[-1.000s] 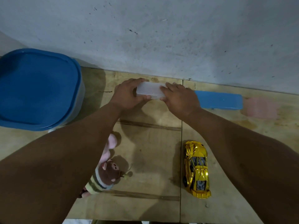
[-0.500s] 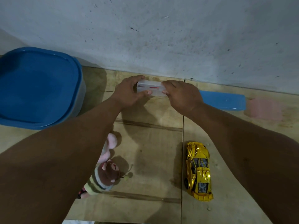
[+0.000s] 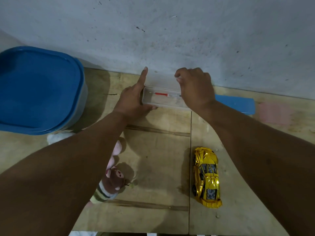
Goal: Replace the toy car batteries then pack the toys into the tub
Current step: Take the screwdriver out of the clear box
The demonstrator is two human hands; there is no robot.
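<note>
While the left hand (image 3: 134, 103) grips the clear case (image 3: 163, 101) base, forefinger up along the raised lid, the right hand (image 3: 196, 87) pinches that lid. Red screwdriver (image 3: 161, 94) inside. Gold toy car (image 3: 207, 177) lies nearer; blue-lidded tub (image 3: 40, 89) left.

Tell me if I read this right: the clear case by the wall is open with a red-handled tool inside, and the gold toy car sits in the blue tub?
Not quite. The head view shows the gold toy car lying on the wooden table, apart from the blue tub, whose lid is on. The clear case is indeed open, red-handled tool inside.
</note>
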